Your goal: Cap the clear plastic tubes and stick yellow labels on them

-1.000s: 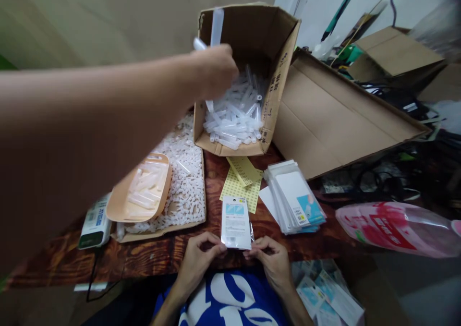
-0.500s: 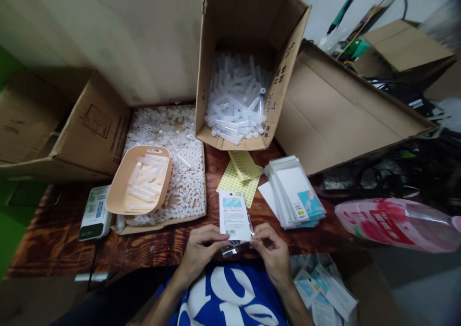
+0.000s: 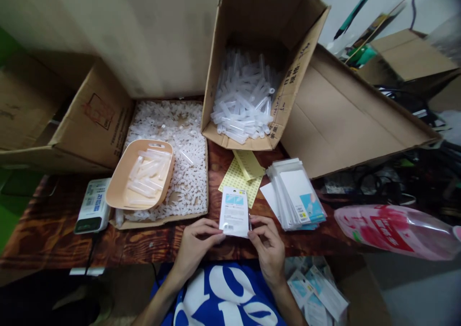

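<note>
Head view: left hand (image 3: pixel 198 242) and right hand (image 3: pixel 267 247) pinch lower edges of white-and-blue flat card packet (image 3: pixel 234 214), front centre; sealed or not, can't tell. Loose white-and-blue card packets (image 3: pixel 320 292), four o'clock, look done; clear-sleeved white-and-blue card stack (image 3: pixel 296 196), near three, looks left.

One left hand (image 3: pixel 198 242) and one right hand (image 3: pixel 268 247) show with one held packet (image 3: pixel 234 215), one packet stack (image 3: pixel 295 194), one peach basket (image 3: pixel 118 184), one white device (image 3: pixel 93 205), one pink bottle (image 3: pixel 392 232) and one carton (image 3: pixel 301 78) of uncountable tubes (image 3: pixel 243 107).
</note>
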`<action>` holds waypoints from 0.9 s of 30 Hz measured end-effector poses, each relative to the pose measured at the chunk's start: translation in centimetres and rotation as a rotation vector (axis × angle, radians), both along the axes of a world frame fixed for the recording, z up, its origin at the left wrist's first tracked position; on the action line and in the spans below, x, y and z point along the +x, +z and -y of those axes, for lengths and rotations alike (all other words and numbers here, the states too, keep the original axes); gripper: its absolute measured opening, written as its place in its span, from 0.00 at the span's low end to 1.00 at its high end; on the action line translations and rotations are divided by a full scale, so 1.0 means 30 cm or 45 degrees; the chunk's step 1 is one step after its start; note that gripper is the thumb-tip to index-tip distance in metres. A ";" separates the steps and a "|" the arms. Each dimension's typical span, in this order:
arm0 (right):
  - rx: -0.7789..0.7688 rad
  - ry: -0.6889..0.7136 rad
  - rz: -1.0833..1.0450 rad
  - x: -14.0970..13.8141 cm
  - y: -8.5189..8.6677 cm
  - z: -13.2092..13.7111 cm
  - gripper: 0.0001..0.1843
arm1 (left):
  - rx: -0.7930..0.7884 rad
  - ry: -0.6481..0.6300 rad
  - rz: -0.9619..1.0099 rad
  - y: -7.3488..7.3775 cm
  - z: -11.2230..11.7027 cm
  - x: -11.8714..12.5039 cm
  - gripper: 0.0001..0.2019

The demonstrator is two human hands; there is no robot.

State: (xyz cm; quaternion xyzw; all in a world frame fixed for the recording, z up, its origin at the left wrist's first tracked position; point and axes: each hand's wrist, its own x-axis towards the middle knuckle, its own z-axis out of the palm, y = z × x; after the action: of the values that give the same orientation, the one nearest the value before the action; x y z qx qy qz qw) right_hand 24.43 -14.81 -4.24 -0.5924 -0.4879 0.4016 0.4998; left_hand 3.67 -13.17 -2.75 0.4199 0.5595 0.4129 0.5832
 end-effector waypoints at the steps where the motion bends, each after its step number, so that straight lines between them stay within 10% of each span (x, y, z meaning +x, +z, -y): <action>1: -0.010 -0.013 0.013 -0.003 -0.001 0.003 0.14 | -0.013 -0.002 0.010 -0.002 0.001 -0.002 0.03; 27: -0.036 -0.083 0.273 -0.059 -0.052 0.021 0.15 | -0.271 0.225 0.070 -0.044 0.033 0.060 0.20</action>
State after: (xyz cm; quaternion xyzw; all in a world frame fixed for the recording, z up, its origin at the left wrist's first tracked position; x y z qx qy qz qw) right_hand 22.67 -15.44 -5.79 -0.6547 -0.5132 0.3262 0.4491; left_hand 5.48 -14.18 -4.06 0.2933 0.6189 0.4121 0.6009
